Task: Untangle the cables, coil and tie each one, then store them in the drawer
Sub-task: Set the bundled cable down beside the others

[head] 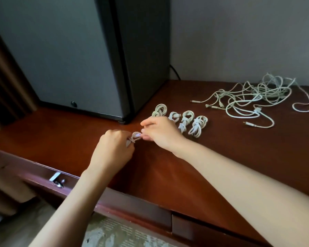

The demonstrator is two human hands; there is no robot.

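Both hands' fingers [144, 136] pinch small white cable coil [135, 136] above desk [221, 157].

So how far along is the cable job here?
Done: four tied coils lie in a row on the desk. In hand: the left grip and right grip pinch a fifth coil, apparently finishing its tie. Remaining: the tangled pile at far right is loose, and the open drawer shows no cables in its visible part.

Home-like room — dark mini-fridge [70, 59] on a wooden desk [221, 157]
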